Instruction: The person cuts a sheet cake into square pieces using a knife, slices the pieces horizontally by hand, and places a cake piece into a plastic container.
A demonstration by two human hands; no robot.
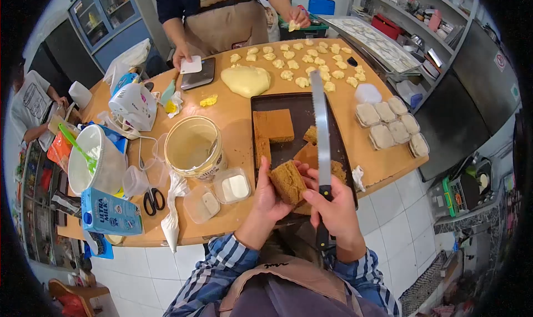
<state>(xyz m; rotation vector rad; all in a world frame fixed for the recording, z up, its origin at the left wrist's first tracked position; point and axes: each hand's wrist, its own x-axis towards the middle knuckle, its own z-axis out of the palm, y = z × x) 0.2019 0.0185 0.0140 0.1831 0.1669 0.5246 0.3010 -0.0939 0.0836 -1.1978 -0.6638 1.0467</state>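
Note:
My left hand (266, 205) holds a cut block of brown sponge cake (287, 182) above the near end of a dark baking tray (290, 101). My right hand (337, 216) grips a long serrated knife (321, 122) by its black handle, blade pointing up and away from me. Fingertips of that hand also seem to touch the cake block's right side. On the tray lie a larger piece of sponge cake (275, 125) and several smaller cut pieces, partly hidden behind my hands and the knife.
Left of the tray stand a cream tub (194, 145), small plastic containers (233, 186), scissors (152, 201), a piping bag (171, 222) and a milk carton (112, 212). Lidded boxes (383, 122) sit right. Across the table, a person handles dough (246, 81) beside a scale (199, 75).

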